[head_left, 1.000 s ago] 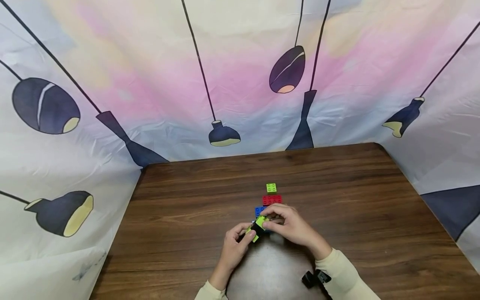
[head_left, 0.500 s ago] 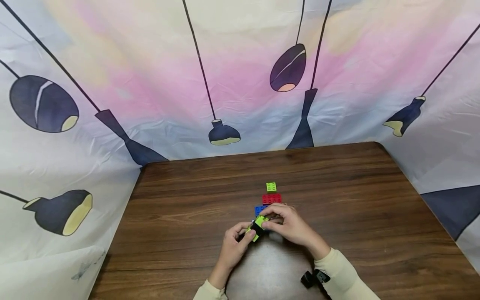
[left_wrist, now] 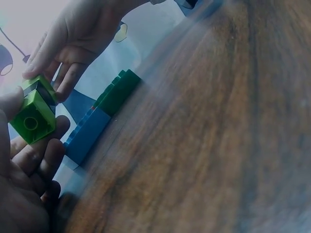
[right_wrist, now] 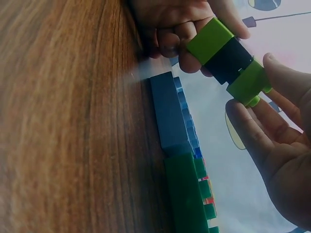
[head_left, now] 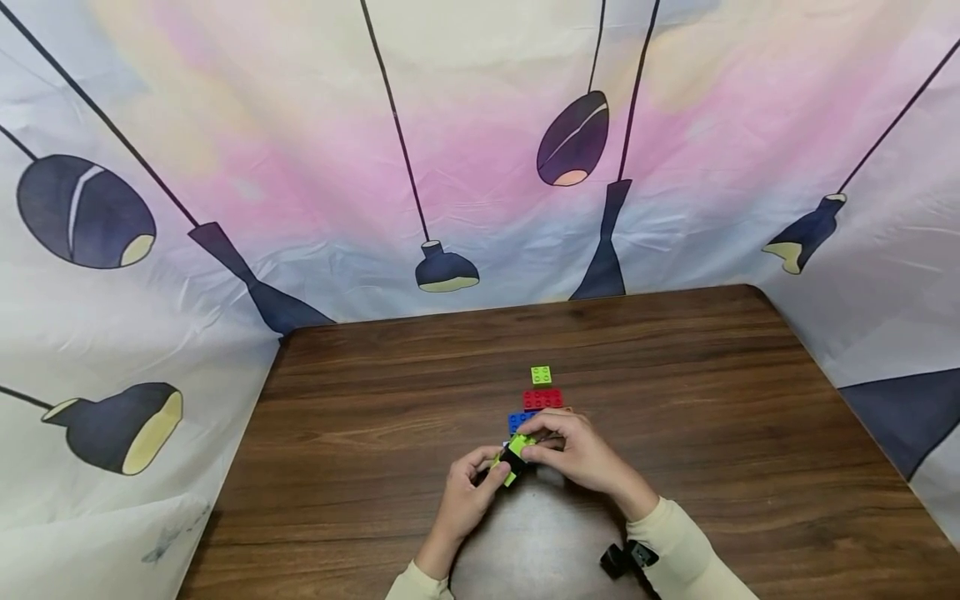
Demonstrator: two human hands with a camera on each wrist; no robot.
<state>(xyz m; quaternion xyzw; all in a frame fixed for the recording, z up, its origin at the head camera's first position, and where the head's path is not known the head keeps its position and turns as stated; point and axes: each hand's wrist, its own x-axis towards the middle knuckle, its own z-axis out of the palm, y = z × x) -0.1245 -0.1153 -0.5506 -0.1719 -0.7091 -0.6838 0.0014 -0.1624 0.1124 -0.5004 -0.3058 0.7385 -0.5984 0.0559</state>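
Observation:
Both hands hold a short stack of building bricks, a black brick (right_wrist: 229, 59) between two lime green ones. My left hand (head_left: 468, 497) grips the lime brick (right_wrist: 211, 41) at one end between thumb and fingers. At the other end, the thumb and fingers of my right hand (head_left: 588, 457) pinch the second lime brick (right_wrist: 249, 82), whose studs face outward. A narrow uneven seam shows between the black brick and this lime one; I cannot tell if they are pressed fully together. The stack is held tilted, above the table, near the bricks lying there.
Beyond the hands, a lime brick (head_left: 541, 375), a red brick (head_left: 542, 399) and a blue brick (head_left: 517, 422), partly hidden, lie on the wooden table (head_left: 375, 400). The wrist views show a blue brick (right_wrist: 170, 114) and a green brick (right_wrist: 184, 191) end to end. A printed cloth (head_left: 495, 167) hangs behind.

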